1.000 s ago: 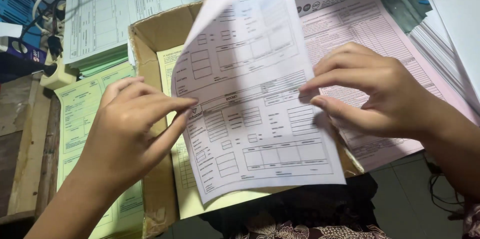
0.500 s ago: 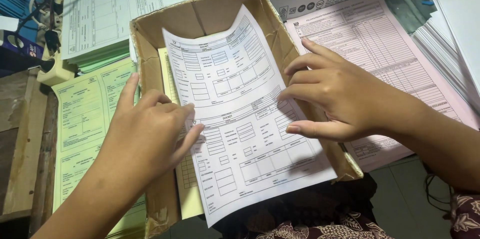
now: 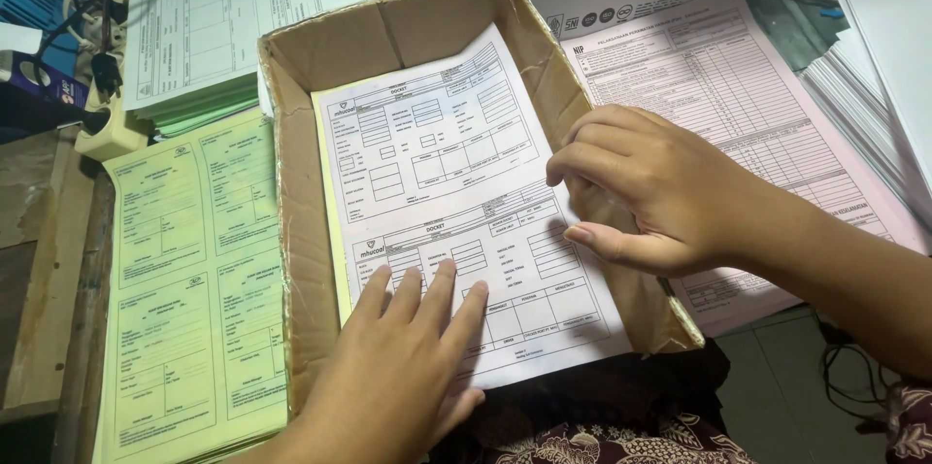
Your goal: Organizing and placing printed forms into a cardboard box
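Box: I see a shallow brown cardboard box (image 3: 320, 66) lying open on the person's lap at the bench edge, its walls creased and soft; it would flex if lifted by one wall, so I judge the base the better place to hold it.
Side stacks: pale green printed forms (image 3: 184, 270) lie left of the box, a pink printed form (image 3: 738, 105) lies right of it, and white paper stacks (image 3: 893, 66) sit at the far right, cut off by the frame.
Sheet: a white printed form sheet (image 3: 456, 192) lies in the box over a yellow sheet (image 3: 328, 202) of which only the left edge shows; I judge it light, limp and quick to slide or crease, best taken at a free corner or edge.
Left hand (image 3: 408, 367): open and flat, fingers spread, pressing the sheet's lower part; it grips nothing.
Right hand (image 3: 650, 192): fingers curled, tips touching the sheet's right edge at the box wall; I cannot tell whether it pinches the paper.
Hidden: the depth of the pile under the sheet, the box's near wall and the bench surface itself.
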